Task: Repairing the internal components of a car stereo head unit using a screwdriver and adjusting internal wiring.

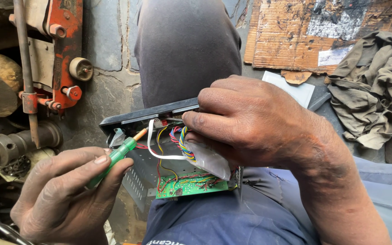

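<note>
Item: opened electronic unit (159,149), a black front panel on a perforated grey metal chassis, resting on the person's lap at scene centre. Contents: green circuit board (191,185) at the near edge; bundle of coloured wires (180,138) with one white lead looping from panel to board. Right hand (255,122): fingers curled shut over the far right side of the unit, thumb and forefinger pinched at the wire bundle. Left hand (62,195): closed around a green-handled screwdriver (114,159), its tip aimed in under the panel's left end. Handling, as judged: light, with a stiff casing and possibly sharp sheet-metal edges; board and wire joints look fragile. Hold by chassis sides or panel frame, never by wires. Surroundings: red metal tool (64,54) far left, crumpled cloth (368,90) and worn cardboard (305,36) far right.
</note>
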